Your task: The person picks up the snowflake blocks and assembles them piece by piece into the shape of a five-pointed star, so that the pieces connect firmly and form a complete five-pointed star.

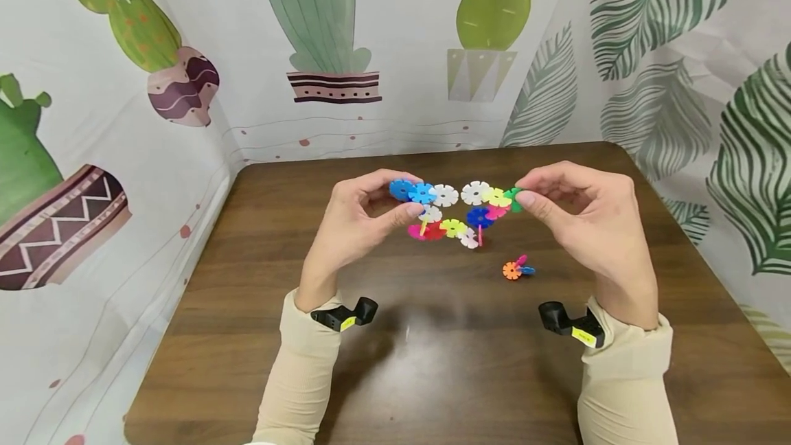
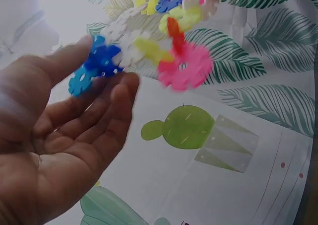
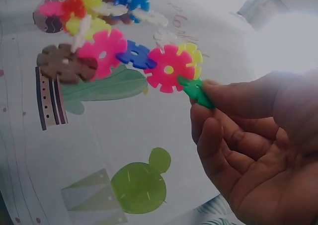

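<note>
Both hands hold up a loop-like chain of notched, flower-shaped plastic discs above the table. My left hand (image 1: 358, 218) pinches blue discs (image 1: 422, 192) at one end between thumb and fingers. At the other end, my right hand (image 1: 587, 215) pinches a green disc (image 3: 197, 92). Two white discs, one on the left (image 1: 444, 196) and one on the right (image 1: 475, 192), face each other across a small gap in the head view. Below them, a red disc (image 1: 434, 230), a yellow disc (image 1: 454, 228) and a dark blue disc (image 1: 479, 217) run along the lower side. A brown disc (image 3: 67, 63) sticks out in the right wrist view.
On the brown wooden table (image 1: 247, 280) lies a small cluster of discs, with an orange disc (image 1: 511, 270) joined to pink and blue ones. A white cloth (image 1: 408, 122) printed with cacti and leaves stands behind the table. Each wrist wears a black camera.
</note>
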Tool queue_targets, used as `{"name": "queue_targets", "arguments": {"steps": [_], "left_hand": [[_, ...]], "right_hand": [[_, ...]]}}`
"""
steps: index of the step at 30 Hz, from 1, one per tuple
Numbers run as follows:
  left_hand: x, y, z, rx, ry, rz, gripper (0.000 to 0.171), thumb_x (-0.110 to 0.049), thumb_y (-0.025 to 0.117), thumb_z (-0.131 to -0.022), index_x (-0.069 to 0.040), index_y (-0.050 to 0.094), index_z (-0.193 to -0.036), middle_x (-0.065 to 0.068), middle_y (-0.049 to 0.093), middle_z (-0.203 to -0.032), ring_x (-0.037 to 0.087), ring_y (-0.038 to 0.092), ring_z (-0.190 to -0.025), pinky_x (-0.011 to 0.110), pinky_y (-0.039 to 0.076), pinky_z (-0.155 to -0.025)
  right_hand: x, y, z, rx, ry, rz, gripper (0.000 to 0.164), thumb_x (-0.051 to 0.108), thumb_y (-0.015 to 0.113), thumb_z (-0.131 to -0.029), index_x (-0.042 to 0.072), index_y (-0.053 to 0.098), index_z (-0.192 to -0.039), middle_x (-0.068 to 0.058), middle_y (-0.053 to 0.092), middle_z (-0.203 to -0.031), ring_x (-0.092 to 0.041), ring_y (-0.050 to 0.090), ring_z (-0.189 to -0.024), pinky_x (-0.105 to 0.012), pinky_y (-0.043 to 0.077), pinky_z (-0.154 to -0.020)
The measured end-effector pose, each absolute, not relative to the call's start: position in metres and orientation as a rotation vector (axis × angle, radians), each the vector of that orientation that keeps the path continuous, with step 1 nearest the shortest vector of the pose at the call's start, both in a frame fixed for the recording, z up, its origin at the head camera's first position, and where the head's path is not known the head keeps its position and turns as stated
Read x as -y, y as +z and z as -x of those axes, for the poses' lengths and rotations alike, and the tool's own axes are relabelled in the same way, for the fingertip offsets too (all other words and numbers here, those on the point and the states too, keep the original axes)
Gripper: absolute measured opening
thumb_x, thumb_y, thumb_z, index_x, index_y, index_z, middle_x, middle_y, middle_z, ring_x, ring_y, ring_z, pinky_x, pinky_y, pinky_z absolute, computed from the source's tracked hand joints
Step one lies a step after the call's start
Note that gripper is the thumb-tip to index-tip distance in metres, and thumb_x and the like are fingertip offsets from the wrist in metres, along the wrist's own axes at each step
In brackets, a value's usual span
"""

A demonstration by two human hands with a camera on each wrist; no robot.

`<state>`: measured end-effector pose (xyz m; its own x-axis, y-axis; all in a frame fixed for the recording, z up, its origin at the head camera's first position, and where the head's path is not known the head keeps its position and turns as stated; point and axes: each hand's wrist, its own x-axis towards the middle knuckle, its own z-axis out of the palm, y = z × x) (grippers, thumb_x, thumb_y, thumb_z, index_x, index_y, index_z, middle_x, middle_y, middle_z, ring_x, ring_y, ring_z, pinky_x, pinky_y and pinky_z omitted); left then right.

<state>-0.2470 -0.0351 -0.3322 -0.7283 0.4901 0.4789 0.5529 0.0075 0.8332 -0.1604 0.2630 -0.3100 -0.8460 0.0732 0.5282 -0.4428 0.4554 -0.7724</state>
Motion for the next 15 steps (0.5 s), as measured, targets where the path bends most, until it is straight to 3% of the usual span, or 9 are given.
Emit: {"name": "queue_targets", "arguments": {"steps": [6,12,15], "left_hand": [[0.03,-0.339,0.247,2.241,-1.686,1.269,0.052,-0.014,0.091,-0.087,-0.017,0.072,-0.135,-0.004,0.078,-0.117,0.011,0.072,-0.096,0.033,0.065,-0.09],[0.025,-0.34,0.247,2.189,-1.644,1.299,0.047,-0.015,0.092,-0.086,-0.015,0.076,-0.13,-0.004,0.079,-0.117,0.01,0.07,-0.093,0.033,0.064,-0.084],[0.024,-0.34,0.248,2.166,-1.672,1.307,0.046,-0.012,0.092,-0.085,-0.013,0.076,-0.128,-0.001,0.079,-0.12,0.01,0.072,-0.095,0.033,0.064,-0.089]], "right_hand": [[-0.259,-0.311,0.161,2.222,1.392,-0.306,0.015,-0.004,0.085,-0.088,0.005,0.082,-0.1,0.008,0.078,-0.083,-0.009,0.065,-0.067,-0.022,0.047,-0.056],[-0.257,-0.312,0.163,2.238,1.37,-0.339,0.017,-0.004,0.085,-0.087,0.006,0.082,-0.101,0.008,0.078,-0.084,-0.008,0.066,-0.069,-0.02,0.049,-0.059],[-0.257,-0.311,0.163,2.251,1.356,-0.344,0.017,-0.003,0.085,-0.088,0.007,0.082,-0.101,0.009,0.078,-0.084,-0.008,0.067,-0.069,-0.019,0.051,-0.061]]}}
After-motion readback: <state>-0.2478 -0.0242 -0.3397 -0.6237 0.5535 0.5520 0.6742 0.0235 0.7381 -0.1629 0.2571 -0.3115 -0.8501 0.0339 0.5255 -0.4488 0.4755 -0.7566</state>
